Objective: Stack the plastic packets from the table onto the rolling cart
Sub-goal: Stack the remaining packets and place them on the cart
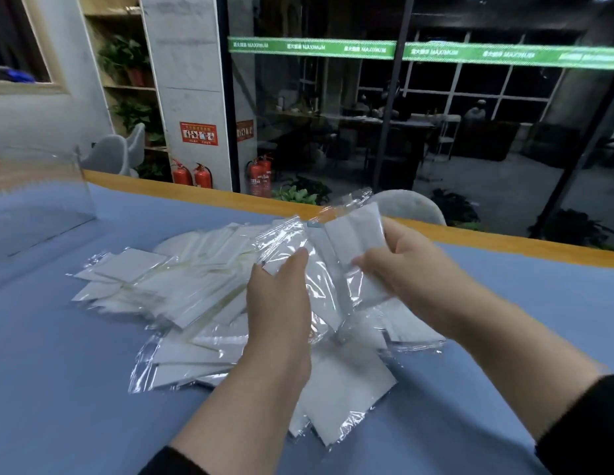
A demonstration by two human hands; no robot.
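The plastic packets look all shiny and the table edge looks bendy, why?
Head view: room light glares off the clear wrap of the plastic packets; the wide lens bows the table's wooden edge; the packets held up in both hands look slightly motion-smeared.

my left hand [278,303] and right hand [398,265] are bare; black sleeve cuffs end at 7 and 4 o'clock, forearms uncovered.
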